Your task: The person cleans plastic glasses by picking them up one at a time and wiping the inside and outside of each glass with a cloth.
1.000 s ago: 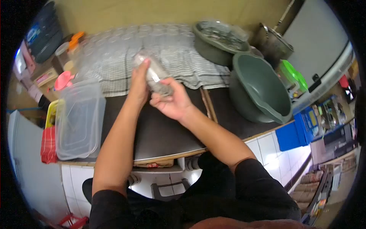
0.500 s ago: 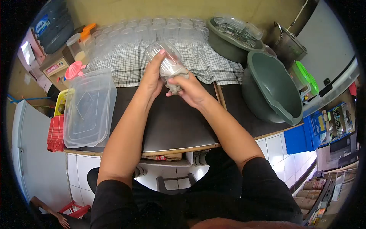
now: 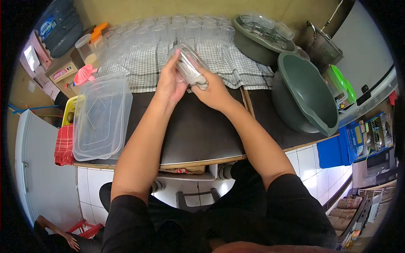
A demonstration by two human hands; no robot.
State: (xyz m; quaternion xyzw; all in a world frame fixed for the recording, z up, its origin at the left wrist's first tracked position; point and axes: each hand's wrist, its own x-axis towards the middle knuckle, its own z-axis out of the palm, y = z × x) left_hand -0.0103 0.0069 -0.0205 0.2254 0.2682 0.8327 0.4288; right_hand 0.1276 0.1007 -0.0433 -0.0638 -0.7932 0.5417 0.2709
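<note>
A clear drinking glass (image 3: 185, 59) is tilted above the near edge of the checked cloth, its base pointing up and away from me. My left hand (image 3: 169, 84) is wrapped around its side, thumb along the glass. At the lower, mouth end my right hand (image 3: 215, 90) grips a greyish rag (image 3: 202, 84). Part of that rag appears to be inside the glass, and the right fingertips are hidden behind it. Beyond both hands, several rows of similar glasses (image 3: 177, 31) stand on a black-and-white checked cloth (image 3: 141, 69).
A clear plastic box (image 3: 101, 116) stands at the left of the dark table (image 3: 198, 135). On the right are an upright-tilted grey-green basin (image 3: 308, 97) and another basin (image 3: 253, 48) with glasses in it. Another person's hand (image 3: 71, 241) shows at lower left.
My right hand has turned and covers more of the rag at the glass's mouth. Less rag hangs out below. My left hand still holds the glass, and the whole view has shifted slightly.
</note>
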